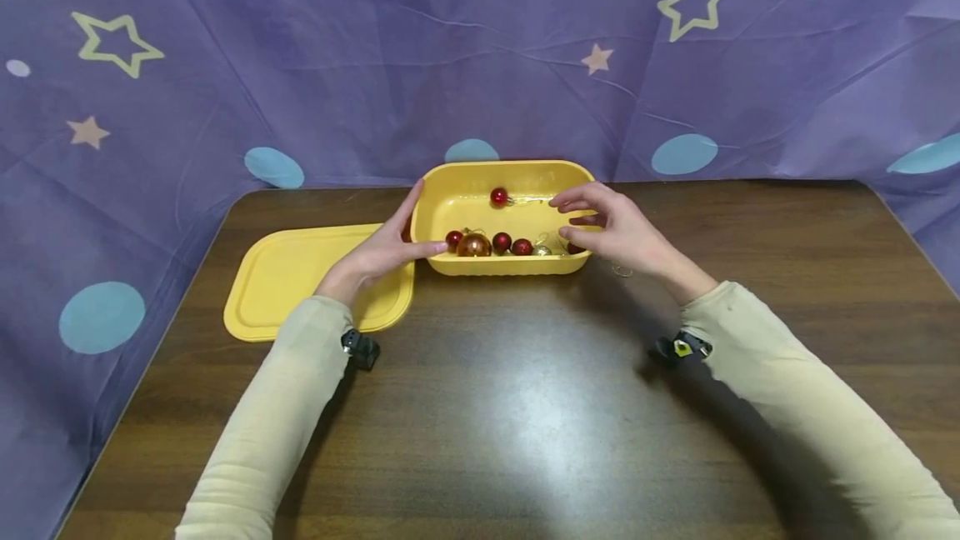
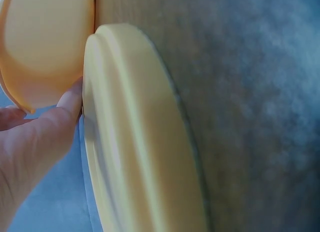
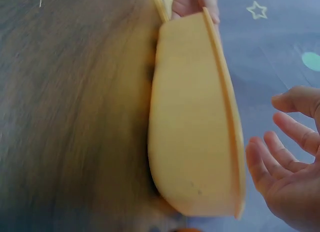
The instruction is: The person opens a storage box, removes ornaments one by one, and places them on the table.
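Observation:
A yellow plastic tub (image 1: 501,267) stands at the back middle of the table. Several small red baubles lie in it: one alone (image 1: 499,197) at the back, the rest in a row along the front wall with a larger copper bauble (image 1: 474,245). My left hand (image 1: 401,238) rests against the tub's left end, fingers straight along the wall and thumb on the front corner. The left wrist view shows this hand (image 2: 30,142) between tub (image 2: 45,47) and lid (image 2: 135,142). My right hand (image 1: 581,219) hovers over the tub's right end, fingers loosely spread (image 3: 285,157), holding nothing.
The tub's yellow lid (image 1: 300,277) lies flat on the dark wooden table (image 1: 510,407), just left of the tub and under my left wrist. A purple cloth with stars and dots (image 1: 375,65) hangs behind and drapes down both sides of the table.

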Tool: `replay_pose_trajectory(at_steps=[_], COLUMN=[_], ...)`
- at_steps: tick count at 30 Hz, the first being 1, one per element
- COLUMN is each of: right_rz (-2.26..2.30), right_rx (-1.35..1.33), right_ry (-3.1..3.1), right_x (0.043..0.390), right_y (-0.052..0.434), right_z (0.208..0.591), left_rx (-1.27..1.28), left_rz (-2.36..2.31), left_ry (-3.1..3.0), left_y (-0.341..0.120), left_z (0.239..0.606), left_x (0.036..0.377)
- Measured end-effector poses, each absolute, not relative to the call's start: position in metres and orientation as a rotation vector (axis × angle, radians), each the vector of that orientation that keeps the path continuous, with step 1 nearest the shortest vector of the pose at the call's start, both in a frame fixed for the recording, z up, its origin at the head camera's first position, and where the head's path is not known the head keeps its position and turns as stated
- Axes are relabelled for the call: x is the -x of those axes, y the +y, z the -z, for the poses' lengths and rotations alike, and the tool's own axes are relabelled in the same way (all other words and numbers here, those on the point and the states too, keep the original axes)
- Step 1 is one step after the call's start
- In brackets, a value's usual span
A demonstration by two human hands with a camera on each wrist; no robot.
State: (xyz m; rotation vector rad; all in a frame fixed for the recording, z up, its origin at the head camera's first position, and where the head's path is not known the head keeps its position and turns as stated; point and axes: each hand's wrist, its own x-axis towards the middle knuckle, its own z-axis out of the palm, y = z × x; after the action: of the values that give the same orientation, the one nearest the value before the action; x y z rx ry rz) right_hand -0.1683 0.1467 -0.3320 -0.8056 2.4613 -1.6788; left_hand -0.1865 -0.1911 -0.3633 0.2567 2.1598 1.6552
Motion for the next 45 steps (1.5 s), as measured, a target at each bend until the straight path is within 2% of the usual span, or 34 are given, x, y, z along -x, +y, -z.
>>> replay_pose_trajectory(at_steps=[16, 33, 45], right_rz=[1.478, 1.317, 1.356], right_rx=[0.877, 0.757, 0.567], right_ry=[2.382, 2.34, 2.234], right_x=[0.188, 0.208, 0.211], right_y=[0.1, 0.077, 0.074], right_z=[0.34, 0.352, 0.357], left_rx=[-0.251, -0.251, -0.245], left_rz=[-1.716, -1.728, -1.732], left_ry=[2.111, 2.079, 2.084], left_y=[-0.188, -0.188, -0.189], left_z=[0.362, 0.362, 0.363], left_x=[0.185, 0.186, 0.186])
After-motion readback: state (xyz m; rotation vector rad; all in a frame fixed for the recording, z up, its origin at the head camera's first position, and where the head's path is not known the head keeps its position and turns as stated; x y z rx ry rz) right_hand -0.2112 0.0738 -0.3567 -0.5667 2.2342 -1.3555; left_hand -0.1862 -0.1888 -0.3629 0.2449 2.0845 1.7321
